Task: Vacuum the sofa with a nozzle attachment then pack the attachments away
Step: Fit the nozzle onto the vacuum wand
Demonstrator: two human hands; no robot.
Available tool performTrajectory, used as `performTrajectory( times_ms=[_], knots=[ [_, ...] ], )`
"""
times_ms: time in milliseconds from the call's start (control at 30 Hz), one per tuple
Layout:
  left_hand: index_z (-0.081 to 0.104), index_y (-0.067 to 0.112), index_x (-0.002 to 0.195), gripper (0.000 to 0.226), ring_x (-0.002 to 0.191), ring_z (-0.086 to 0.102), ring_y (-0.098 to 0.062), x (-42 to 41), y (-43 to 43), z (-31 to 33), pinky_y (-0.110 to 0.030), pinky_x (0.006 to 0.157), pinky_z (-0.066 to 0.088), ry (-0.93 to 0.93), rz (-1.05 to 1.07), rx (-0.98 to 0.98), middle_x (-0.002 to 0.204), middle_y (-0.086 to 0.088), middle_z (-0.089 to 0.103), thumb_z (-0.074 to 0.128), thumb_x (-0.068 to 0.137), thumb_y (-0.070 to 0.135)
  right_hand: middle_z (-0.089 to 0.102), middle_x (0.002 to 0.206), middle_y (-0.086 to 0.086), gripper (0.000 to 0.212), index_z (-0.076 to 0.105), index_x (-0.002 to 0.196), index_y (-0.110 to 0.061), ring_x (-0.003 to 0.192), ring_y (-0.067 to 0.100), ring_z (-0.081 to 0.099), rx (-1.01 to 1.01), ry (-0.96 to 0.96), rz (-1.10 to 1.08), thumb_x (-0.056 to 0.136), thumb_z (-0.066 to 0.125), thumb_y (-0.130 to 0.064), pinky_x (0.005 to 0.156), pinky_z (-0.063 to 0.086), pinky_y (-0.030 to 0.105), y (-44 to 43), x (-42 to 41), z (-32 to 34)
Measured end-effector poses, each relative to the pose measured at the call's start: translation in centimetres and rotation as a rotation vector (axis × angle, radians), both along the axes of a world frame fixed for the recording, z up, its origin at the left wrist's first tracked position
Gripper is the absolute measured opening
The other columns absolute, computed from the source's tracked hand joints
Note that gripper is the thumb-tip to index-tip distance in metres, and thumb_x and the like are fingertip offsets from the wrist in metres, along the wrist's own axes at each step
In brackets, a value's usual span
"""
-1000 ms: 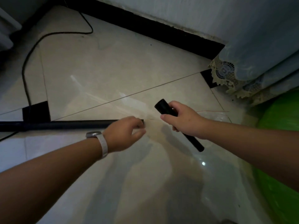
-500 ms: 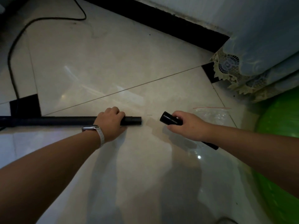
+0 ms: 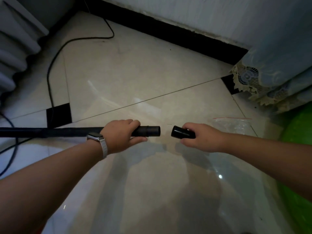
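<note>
Head view: left hand [image 3: 121, 134] grips tube [image 3: 50, 132], right hand [image 3: 202, 137] grips nozzle [image 3: 179, 132], ends apart.

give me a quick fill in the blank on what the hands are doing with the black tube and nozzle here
1. The left hand, with a white-strapped ____ on its wrist, holds the long black plastic vacuum tube.
2. Between the tube's open end and the short black plastic nozzle held by the right hand there is a ____.
3. The clear plastic zip bag on the tiled floor has a ____ strip along its top.

Missing words: watch; gap; red
</note>
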State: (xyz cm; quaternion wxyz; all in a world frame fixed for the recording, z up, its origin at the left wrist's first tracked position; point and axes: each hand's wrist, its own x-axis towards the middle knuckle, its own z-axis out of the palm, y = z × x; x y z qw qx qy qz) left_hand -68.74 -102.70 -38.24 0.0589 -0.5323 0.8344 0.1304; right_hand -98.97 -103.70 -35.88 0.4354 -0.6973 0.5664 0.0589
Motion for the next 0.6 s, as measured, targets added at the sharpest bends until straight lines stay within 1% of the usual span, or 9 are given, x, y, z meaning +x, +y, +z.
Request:
performTrajectory(
  times_ms=[67,133,233,333,433,500,600],
  knots=[
    [0.054,0.021,0.105,0.082,0.064,0.05,-0.019,0.0,0.6,1.7,-0.031,0.056,0.038,0.028,0.026,-0.021,0.086,0.005,0.061,0.013,0.073,0.084,0.065,0.091,-0.005,0.027,0.059,0.109,-0.03,0.081,0.013,0.064,-0.009,0.012,0.08,0.089,0.067,-0.045,0.068,0.048,0.027,0.6,0.6,1.2],
    [0.055,0.02,0.104,0.08,0.062,0.052,-0.02,-0.1,1.2,3.2,-0.032,0.054,0.041,0.088,0.054,-0.048,0.08,0.005,0.06,0.017,0.074,0.083,0.066,0.09,-0.005,0.027,0.059,0.11,-0.031,0.078,0.01,0.064,-0.034,0.003,0.141,0.089,0.066,-0.047,0.066,0.049,0.026,1.1,1.1,2.7],
    [0.054,0.021,0.1,0.073,0.058,0.053,-0.02,-0.2,2.1,5.5,-0.033,0.055,0.044,0.177,0.097,-0.057,0.067,0.009,0.052,0.023,0.074,0.082,0.066,0.085,-0.005,0.025,0.059,0.107,-0.032,0.075,0.009,0.064,-0.111,-0.03,0.182,0.089,0.066,-0.048,0.067,0.05,0.028,1.6,1.6,4.9],
    [0.053,0.022,0.096,0.067,0.059,0.054,-0.017,-0.5,2.8,7.7,-0.034,0.057,0.044,0.219,0.152,-0.044,0.064,0.01,0.051,0.029,0.075,0.082,0.064,0.082,-0.006,0.026,0.058,0.107,-0.032,0.072,0.007,0.062,-0.206,-0.013,0.223,0.089,0.065,-0.049,0.067,0.051,0.03,1.2,2.0,6.8],
    [0.051,0.024,0.094,0.052,0.06,0.053,-0.011,-0.7,3.0,9.3,-0.033,0.06,0.045,0.184,0.171,-0.001,0.066,0.007,0.055,0.045,0.086,0.075,0.063,0.081,-0.008,0.027,0.057,0.109,-0.033,0.07,0.006,0.06,-0.271,0.019,0.273,0.089,0.063,-0.051,0.064,0.049,0.03,0.9,2.3,8.3],
    [0.049,0.026,0.09,0.045,0.06,0.053,-0.009,-0.9,3.1,10.1,-0.033,0.06,0.044,0.122,0.154,0.031,0.066,0.007,0.055,0.044,0.088,0.071,0.062,0.08,-0.008,0.026,0.056,0.108,-0.034,0.069,0.007,0.06,-0.293,0.018,0.286,0.089,0.063,-0.051,0.062,0.049,0.03,0.9,2.3,8.9],
    [0.05,0.028,0.09,0.05,0.061,0.054,-0.01,-0.9,3.2,11.0,-0.032,0.059,0.044,0.005,0.092,0.031,0.067,0.008,0.056,0.037,0.085,0.076,0.061,0.079,-0.01,0.025,0.056,0.108,-0.035,0.069,0.006,0.058,-0.331,0.019,0.284,0.09,0.062,-0.051,0.059,0.045,0.028,1.0,2.1,9.3]
  ],
)
